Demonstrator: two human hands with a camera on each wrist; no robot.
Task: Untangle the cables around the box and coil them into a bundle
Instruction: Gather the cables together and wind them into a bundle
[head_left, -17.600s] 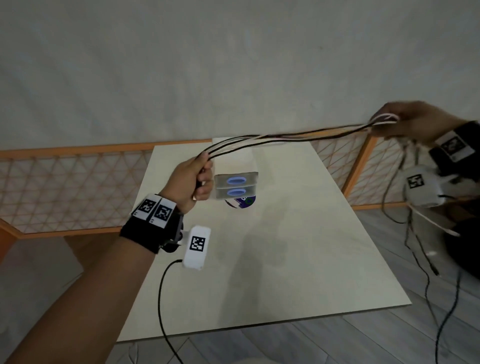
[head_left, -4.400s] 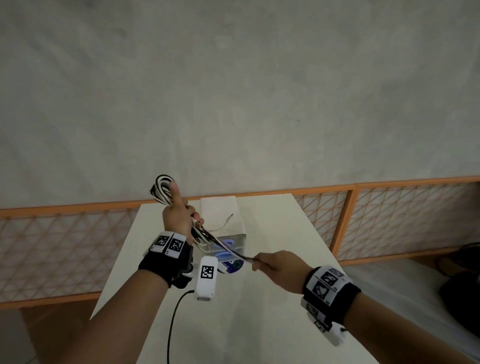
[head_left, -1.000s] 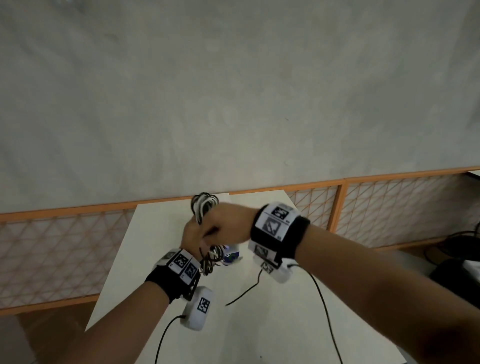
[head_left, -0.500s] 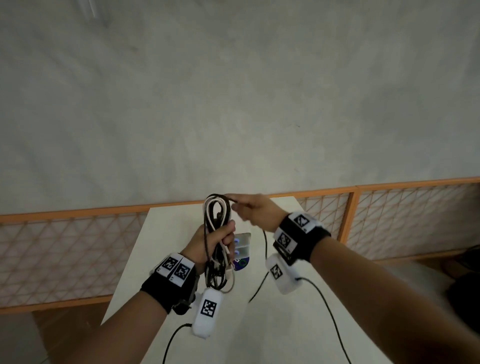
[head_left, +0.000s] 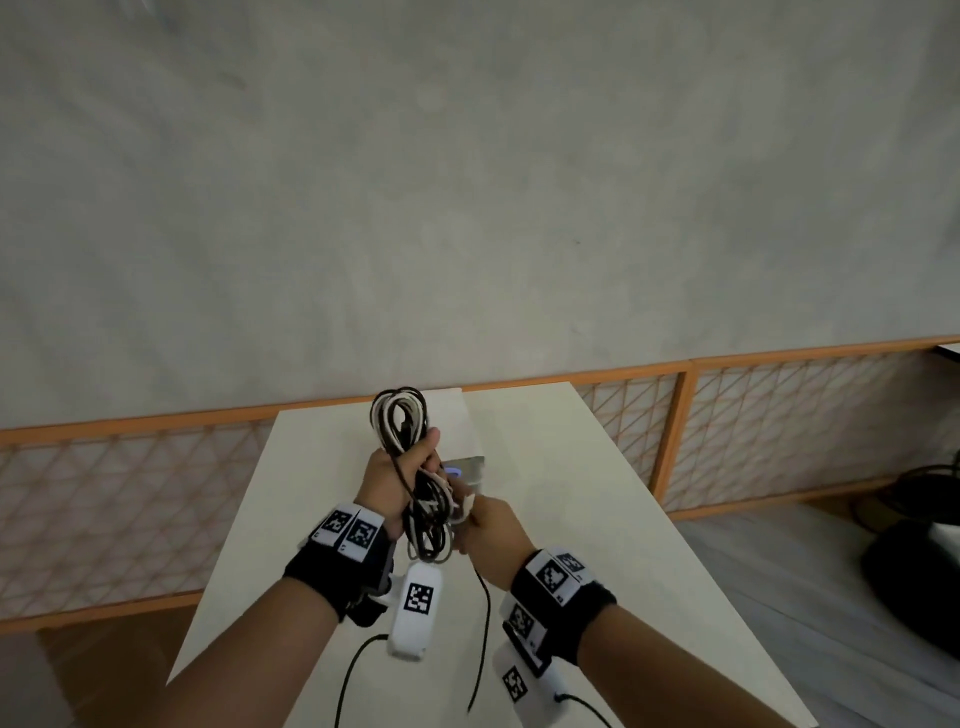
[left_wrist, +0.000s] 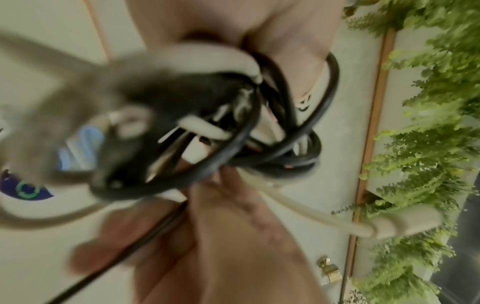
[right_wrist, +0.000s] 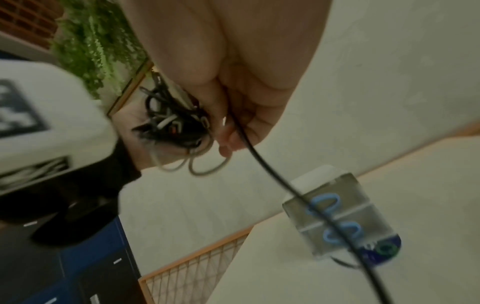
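While the left hand squeezes the cables in a tight fist above the table, the right hand has dropped from the top loops to the bottom, where it pinches a loose white end. A moment ago it reached over the top. The box sits free behind, so the bundle looks almost done.

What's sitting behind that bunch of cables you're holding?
Behind the cable bundle held by the left hand a white box stands on the table; its left part is hidden.
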